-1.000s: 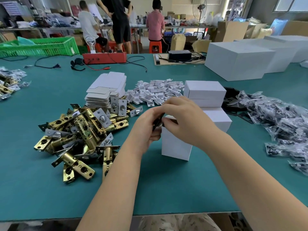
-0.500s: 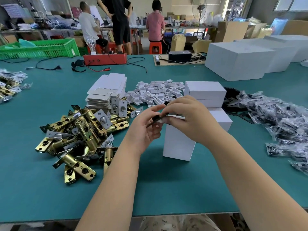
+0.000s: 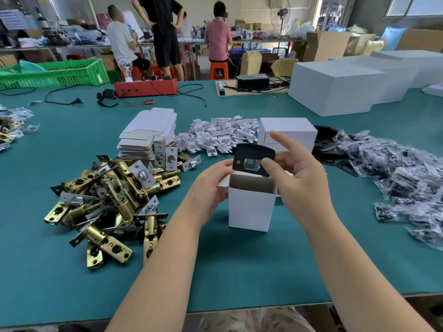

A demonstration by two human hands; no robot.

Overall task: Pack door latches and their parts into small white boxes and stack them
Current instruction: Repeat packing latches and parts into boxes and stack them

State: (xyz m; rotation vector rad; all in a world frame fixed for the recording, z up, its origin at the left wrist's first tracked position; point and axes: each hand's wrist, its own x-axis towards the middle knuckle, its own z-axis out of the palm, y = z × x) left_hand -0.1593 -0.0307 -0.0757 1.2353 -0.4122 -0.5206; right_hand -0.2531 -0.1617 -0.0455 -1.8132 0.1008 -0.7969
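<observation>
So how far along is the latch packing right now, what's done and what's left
Done: closed white boxes stand stacked behind the hands. In hand: the left hand steadies an open small box while the right hand pinches a black plate over its opening. Whether a latch is inside cannot be seen. Left: a big pile of brass latches, flat box blanks and bagged parts.

I have one camera, up on the head. It looks forward and down, close over the green table (image 3: 72, 271), with the far workroom up top.
</observation>
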